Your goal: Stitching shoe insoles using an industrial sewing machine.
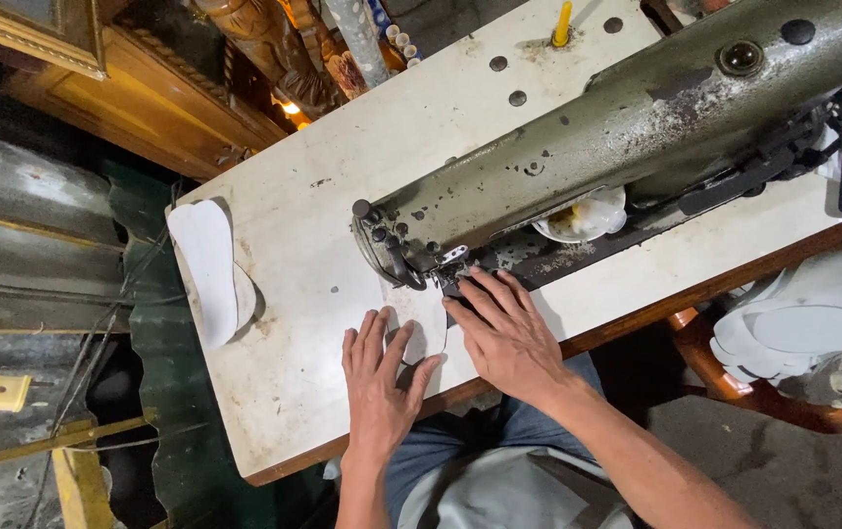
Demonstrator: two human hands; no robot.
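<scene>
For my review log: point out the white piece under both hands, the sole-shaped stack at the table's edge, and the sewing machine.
white piece [428, 328], head view, bare part between hands.
sole-shaped stack [207, 264], head view, top sole's middle.
sewing machine [627, 122], head view, arm's top.

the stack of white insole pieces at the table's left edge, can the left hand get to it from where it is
Probably yes: the left hand lies flat on the white piece, and only bare table lies between it and the insole stack.

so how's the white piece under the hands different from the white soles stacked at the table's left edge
The white piece lies flat at the sewing machine's needle, pressed by the left hand and right hand; the stacked soles sit untouched, apart from the machine. The piece is mostly covered; the soles show whole. Both are white and flat.
</scene>
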